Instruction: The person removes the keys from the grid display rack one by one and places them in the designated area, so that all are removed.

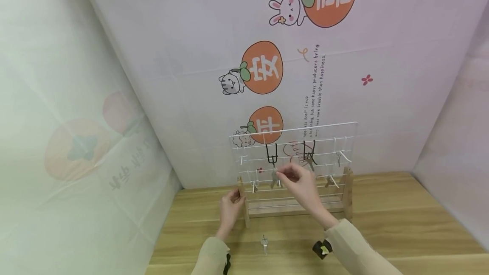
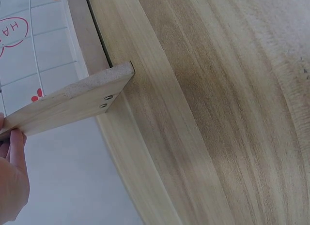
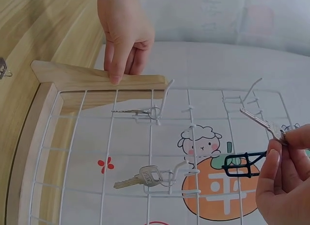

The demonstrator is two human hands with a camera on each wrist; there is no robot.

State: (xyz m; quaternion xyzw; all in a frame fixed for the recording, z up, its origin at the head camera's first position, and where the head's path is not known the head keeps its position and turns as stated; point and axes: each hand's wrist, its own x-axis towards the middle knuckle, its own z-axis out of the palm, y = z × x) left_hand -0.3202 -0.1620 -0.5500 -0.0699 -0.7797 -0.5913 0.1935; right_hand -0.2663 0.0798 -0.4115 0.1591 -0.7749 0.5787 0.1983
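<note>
A white wire grid rack on wooden legs stands on the table, its left wooden post (image 2: 72, 101) gripped by my left hand (image 1: 230, 210) between thumb and fingers. With thumb and fingertips my right hand (image 1: 302, 183) pinches a silver key (image 3: 265, 124) by its ring end, in front of the grid. Close beside those fingertips in the right wrist view is a black double-wire hook (image 3: 244, 165). On white hooks hang one key (image 3: 150, 177) seen broadside and another key (image 3: 133, 112) seen nearly edge-on, closer to the left post.
A loose key (image 1: 265, 244) with a ring lies on the table (image 1: 290, 241) in front of the rack. Farther right, a second black hook (image 1: 308, 147) carries a key, and more keys hang on white hooks. A printed cloth (image 1: 214, 109) rises behind.
</note>
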